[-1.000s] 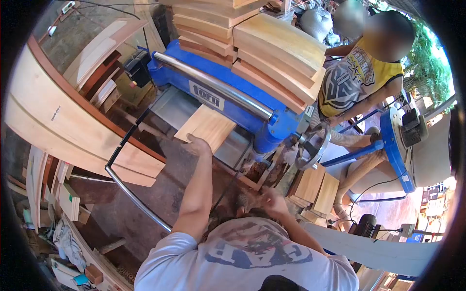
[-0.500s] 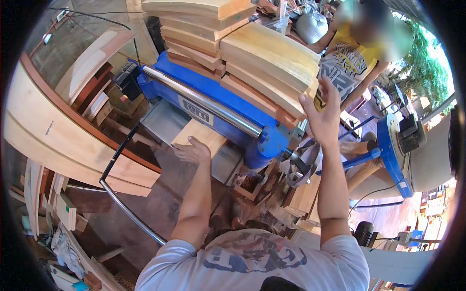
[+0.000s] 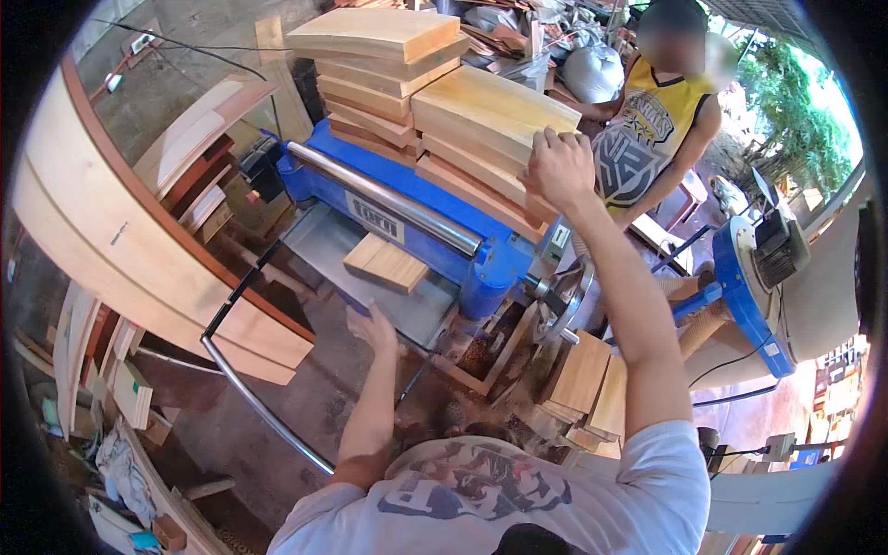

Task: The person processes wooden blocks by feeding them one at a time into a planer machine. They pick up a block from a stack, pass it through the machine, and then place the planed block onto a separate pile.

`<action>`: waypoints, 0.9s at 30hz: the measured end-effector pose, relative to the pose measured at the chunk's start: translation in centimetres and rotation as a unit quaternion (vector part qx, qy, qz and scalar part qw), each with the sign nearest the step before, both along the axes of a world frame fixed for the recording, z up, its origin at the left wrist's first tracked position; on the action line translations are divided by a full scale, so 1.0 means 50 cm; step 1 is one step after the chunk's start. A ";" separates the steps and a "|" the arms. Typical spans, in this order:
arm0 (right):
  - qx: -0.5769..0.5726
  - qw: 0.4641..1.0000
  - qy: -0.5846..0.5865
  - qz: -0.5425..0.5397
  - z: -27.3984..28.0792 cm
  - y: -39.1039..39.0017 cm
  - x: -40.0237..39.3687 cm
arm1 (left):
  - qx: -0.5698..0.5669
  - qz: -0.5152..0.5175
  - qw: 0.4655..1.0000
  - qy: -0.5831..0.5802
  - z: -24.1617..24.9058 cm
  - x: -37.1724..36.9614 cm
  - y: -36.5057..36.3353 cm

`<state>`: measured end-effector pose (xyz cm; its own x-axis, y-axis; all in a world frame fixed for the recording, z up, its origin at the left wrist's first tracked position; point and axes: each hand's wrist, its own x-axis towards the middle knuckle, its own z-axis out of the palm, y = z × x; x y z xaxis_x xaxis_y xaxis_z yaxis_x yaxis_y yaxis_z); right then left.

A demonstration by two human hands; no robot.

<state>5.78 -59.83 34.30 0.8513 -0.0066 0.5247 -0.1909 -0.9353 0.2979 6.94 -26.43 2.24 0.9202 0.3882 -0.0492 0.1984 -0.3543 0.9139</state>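
A short wooden board (image 3: 386,262) lies on the steel infeed table (image 3: 324,236) of a blue thickness planer (image 3: 481,264), its far end under the roller bar. My left hand (image 3: 375,328) hovers open just below the table's near edge, apart from the board. My right hand (image 3: 558,166) is raised and grips the end of the top curved plank (image 3: 481,111) in a stack piled on the planer's top. A second stack of planks (image 3: 384,65) sits to the left of it.
Another person in a yellow jersey (image 3: 647,134) stands behind the planer. A blue dust extractor (image 3: 763,268) is at the right. Large curved wooden panels (image 3: 120,231) lean at the left. Small wood blocks (image 3: 583,379) and a handwheel (image 3: 564,291) are by the machine's side.
My left hand has let go of the board, which has fed further into the planer. My right hand rose from near my chest and took hold of the top plank.
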 end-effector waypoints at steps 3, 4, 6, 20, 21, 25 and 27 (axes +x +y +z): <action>0.041 0.996 0.072 0.046 0.076 -0.030 -0.018 | -0.007 -0.051 0.998 -0.023 0.032 -0.111 0.039; 0.219 0.970 0.074 0.080 0.086 -0.094 0.010 | -0.024 -0.054 0.998 -0.029 0.043 -0.145 0.048; 0.275 0.961 0.000 0.033 0.101 -0.172 0.057 | -0.092 -0.072 0.993 -0.032 0.103 -0.210 0.050; 0.342 0.937 0.068 -0.015 0.072 -0.019 -0.113 | -0.564 -0.304 0.768 -0.002 0.507 -0.081 -0.215; 0.379 0.922 0.085 -0.005 0.072 0.000 -0.134 | -0.563 -0.315 0.764 0.009 0.522 -0.054 -0.243; 0.565 0.818 0.041 0.100 -0.012 0.050 -0.184 | -0.597 -0.237 0.766 -0.005 0.513 0.008 -0.272; 0.628 0.764 0.040 0.141 -0.050 0.065 -0.216 | -0.587 -0.252 0.769 -0.020 0.486 0.001 -0.227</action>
